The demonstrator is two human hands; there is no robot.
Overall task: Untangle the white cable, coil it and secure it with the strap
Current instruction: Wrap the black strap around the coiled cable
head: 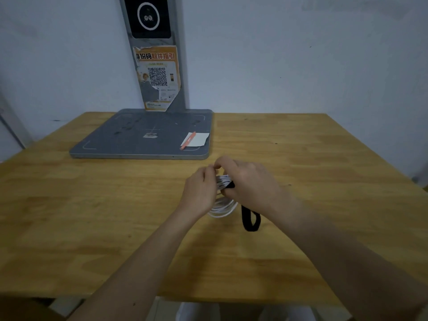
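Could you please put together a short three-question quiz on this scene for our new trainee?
1. True or false: the white cable is already gathered into a coil.
2. What colour is the strap hanging below the right hand?
3. Which lies on the grey base plate: A) scissors, B) an orange pen on a white paper, C) a cup?

Key
1. True; the left hand and right hand hold the coil just above the wooden table.
2. Black.
3. B.

White cable (222, 206) coiled, bunched strands upright; black strap (250, 219) partly wrapped, tail looped.
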